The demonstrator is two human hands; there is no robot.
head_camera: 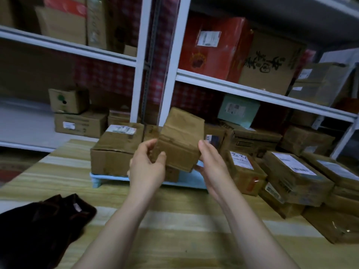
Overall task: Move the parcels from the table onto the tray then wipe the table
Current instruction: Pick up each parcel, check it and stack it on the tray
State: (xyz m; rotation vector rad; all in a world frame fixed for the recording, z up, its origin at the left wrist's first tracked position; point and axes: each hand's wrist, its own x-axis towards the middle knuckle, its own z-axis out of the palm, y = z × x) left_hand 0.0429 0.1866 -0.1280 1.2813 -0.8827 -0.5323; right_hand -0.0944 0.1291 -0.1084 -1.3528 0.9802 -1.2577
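Observation:
A small brown cardboard parcel (pixel 181 137) hangs tilted in the air above the light blue tray (pixel 191 180). My left hand (pixel 148 166) grips its left lower corner, thumb in front. My right hand (pixel 210 164) holds its right side, fingers curled under it. On the tray's left part stands a larger brown parcel (pixel 114 150) with a white label on top. Several more taped parcels (pixel 297 175) lie stacked on the wooden table (pixel 174 230) to the right.
A dark brown cloth (pixel 40 228) lies bunched at the table's near left corner. White metal shelving (pixel 262 92) behind the table holds many cardboard and red boxes. More boxes (pixel 254 140) sit at the table's far edge behind the tray.

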